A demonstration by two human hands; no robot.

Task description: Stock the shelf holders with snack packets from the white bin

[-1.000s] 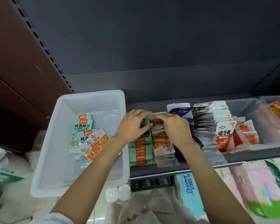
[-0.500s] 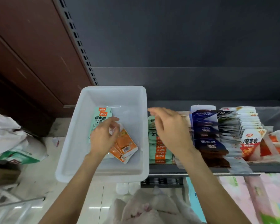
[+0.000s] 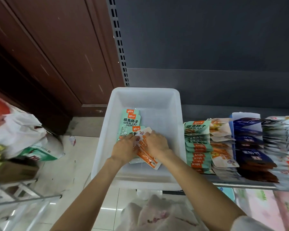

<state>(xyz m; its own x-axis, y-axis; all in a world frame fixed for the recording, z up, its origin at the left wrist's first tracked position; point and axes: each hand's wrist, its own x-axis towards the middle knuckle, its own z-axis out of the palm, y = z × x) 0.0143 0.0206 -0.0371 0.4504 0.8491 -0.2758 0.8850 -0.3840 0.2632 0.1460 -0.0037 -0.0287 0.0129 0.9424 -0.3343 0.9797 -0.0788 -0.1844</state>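
— While both your hands are down in that white bin (image 3: 145, 97), tell me what each one has.

— My left hand (image 3: 123, 150) and my right hand (image 3: 156, 144) are side by side over the bin floor, fingers curled onto the same small stack of orange-and-white snack packets (image 3: 147, 155). The left one pinches the stack's left edge, the right one closes over its right edge. The lower end of the stack sticks out below my wrists, toward the bin's near wall.

— Anything else in the bin?

— Green packets (image 3: 131, 120) with orange tabs, fanned out flat against the left wall, partly under my left hand and under the orange stack.

— And the shelf?

— Just to the right of the bin the shelf (image 3: 240, 182) carries rows of packets standing in file: a green row (image 3: 197, 144) nearest the bin, then an orange-and-white row (image 3: 222, 144), then a dark blue row (image 3: 250, 140), then more pale ones, blurred toward the edge. I cannot make out the holders themselves.

— What is on the floor?

— White plastic bags (image 3: 23, 130) to the left, by a brown wooden panel (image 3: 48, 55).
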